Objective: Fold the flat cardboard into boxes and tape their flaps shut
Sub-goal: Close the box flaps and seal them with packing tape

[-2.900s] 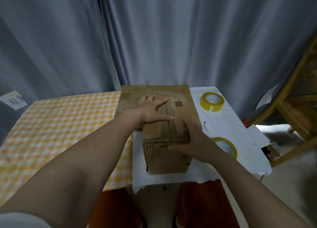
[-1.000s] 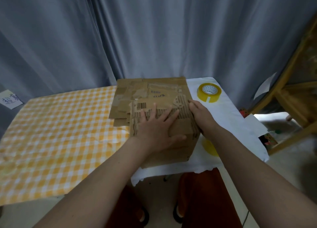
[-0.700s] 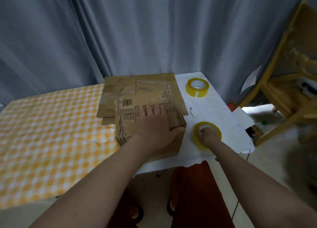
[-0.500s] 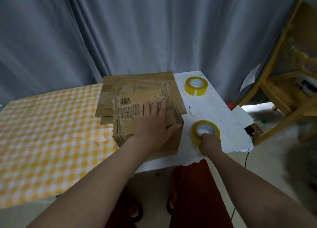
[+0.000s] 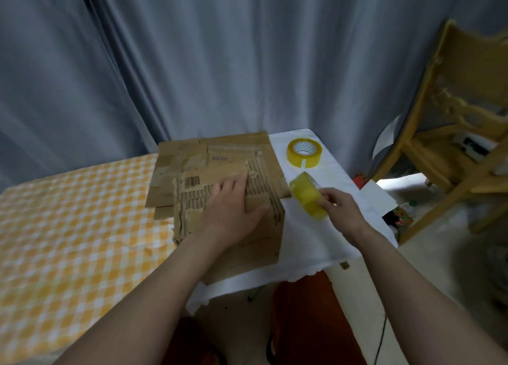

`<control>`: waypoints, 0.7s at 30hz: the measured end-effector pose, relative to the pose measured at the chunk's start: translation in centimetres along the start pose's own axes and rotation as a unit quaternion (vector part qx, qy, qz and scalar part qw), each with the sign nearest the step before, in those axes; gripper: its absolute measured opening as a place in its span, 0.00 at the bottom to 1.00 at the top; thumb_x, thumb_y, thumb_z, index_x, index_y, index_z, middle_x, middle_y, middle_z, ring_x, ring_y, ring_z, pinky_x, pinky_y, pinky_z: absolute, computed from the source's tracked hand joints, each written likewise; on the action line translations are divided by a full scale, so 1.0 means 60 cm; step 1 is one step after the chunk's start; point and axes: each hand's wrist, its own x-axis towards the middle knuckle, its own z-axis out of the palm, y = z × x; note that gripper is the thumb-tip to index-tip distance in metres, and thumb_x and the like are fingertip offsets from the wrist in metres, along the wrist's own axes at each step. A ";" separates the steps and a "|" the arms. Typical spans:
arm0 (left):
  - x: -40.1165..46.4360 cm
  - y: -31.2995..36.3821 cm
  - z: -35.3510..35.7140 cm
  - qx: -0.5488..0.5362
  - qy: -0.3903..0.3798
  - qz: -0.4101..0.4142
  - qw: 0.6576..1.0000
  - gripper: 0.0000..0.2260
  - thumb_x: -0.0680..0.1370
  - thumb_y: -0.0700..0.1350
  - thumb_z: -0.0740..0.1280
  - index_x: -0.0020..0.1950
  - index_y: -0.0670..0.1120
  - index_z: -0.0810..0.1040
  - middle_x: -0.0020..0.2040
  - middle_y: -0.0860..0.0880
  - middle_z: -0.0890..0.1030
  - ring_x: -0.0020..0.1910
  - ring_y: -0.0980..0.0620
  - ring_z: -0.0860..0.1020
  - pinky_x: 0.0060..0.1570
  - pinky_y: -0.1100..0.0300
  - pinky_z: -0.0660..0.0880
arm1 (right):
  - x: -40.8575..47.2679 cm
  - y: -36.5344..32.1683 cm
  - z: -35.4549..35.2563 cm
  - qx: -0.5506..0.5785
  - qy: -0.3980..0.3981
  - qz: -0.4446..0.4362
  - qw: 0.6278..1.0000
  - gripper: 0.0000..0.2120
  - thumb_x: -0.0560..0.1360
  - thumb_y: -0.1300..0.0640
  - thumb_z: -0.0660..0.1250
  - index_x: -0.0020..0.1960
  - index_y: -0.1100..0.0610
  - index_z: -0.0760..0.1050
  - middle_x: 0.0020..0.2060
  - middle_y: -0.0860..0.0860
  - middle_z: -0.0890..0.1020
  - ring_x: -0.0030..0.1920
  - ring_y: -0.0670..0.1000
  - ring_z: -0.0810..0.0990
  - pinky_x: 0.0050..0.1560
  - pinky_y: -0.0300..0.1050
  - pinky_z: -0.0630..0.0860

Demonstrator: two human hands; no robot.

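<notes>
Grey curtains [image 5: 220, 62] behind, wooden chair [image 5: 461, 133] at right, pale floor [image 5: 439, 254] below.

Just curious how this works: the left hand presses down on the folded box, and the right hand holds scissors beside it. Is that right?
Not quite. In the head view, the right hand holds a roll of yellow tape, not scissors. The rest stands: the left hand presses down on the folded box.

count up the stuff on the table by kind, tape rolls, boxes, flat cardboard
Yellow tape rolls: 2, one lying on the white cloth, one held up by the right hand
Folded boxes: 1, under the left hand
Flat cardboard stacks: 1, behind the box; sheet count unclear
Total: 4
</notes>
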 end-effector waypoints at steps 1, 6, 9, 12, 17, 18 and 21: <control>0.003 0.000 -0.005 -0.047 -0.003 -0.014 0.999 0.41 0.74 0.61 0.66 0.79 0.54 0.47 0.74 0.51 0.62 0.73 0.49 0.57 0.69 0.50 0.60 | -0.005 -0.032 -0.013 0.030 -0.009 -0.039 0.999 0.07 0.77 0.65 0.64 0.54 0.61 0.78 0.46 0.54 0.79 0.47 0.50 0.76 0.46 0.41 0.72; 0.004 -0.009 -0.023 -0.194 0.012 -0.051 0.980 0.41 0.73 0.48 0.72 0.79 0.53 0.51 0.73 0.49 0.66 0.72 0.48 0.62 0.69 0.51 0.63 | -0.024 -0.202 -0.063 0.164 -0.106 -0.160 0.968 0.11 0.78 0.65 0.62 0.51 0.50 0.78 0.47 0.45 0.80 0.45 0.35 0.78 0.48 0.28 0.74; 0.002 -0.018 -0.030 -0.286 0.037 -0.046 0.956 0.30 0.75 0.38 0.69 0.74 0.52 0.63 0.66 0.53 0.73 0.64 0.59 0.69 0.60 0.69 0.66 | -0.018 -0.255 -0.050 0.144 -0.182 -0.153 0.961 0.10 0.78 0.63 0.61 0.56 0.55 0.77 0.50 0.48 0.81 0.48 0.42 0.79 0.50 0.33 0.75; -0.004 -0.026 -0.039 -0.395 0.121 -0.060 0.909 0.15 0.76 0.32 0.65 0.59 0.48 0.74 0.57 0.52 0.78 0.60 0.54 0.75 0.53 0.74 0.69 | -0.015 -0.277 -0.009 0.073 -0.229 -0.154 0.958 0.08 0.78 0.63 0.62 0.51 0.54 0.77 0.45 0.46 0.80 0.45 0.42 0.77 0.46 0.32 0.73; -0.020 -0.042 -0.050 -0.542 0.191 -0.115 0.810 0.09 0.79 0.36 0.61 0.44 0.39 0.79 0.54 0.41 0.81 0.58 0.44 0.78 0.64 0.45 0.70 | -0.009 -0.294 0.020 -0.005 -0.244 -0.180 0.953 0.09 0.78 0.60 0.63 0.47 0.47 0.78 0.45 0.40 0.79 0.46 0.38 0.77 0.46 0.32 0.73; -0.023 -0.041 -0.053 -0.564 0.180 -0.115 0.798 0.10 0.80 0.41 0.62 0.44 0.38 0.80 0.52 0.40 0.82 0.56 0.44 0.78 0.64 0.45 0.71 | -0.008 -0.298 0.024 -0.017 -0.249 -0.183 0.951 0.10 0.79 0.60 0.62 0.47 0.47 0.78 0.44 0.40 0.79 0.44 0.36 0.77 0.43 0.29 0.72; -0.032 -0.036 -0.063 -0.598 0.151 -0.125 0.777 0.21 0.76 0.53 0.67 0.48 0.33 0.79 0.49 0.34 0.80 0.49 0.43 0.79 0.58 0.43 0.74 | -0.009 -0.306 0.038 -0.043 -0.253 -0.195 0.947 0.08 0.79 0.60 0.62 0.50 0.50 0.78 0.43 0.41 0.79 0.40 0.33 0.77 0.39 0.23 0.70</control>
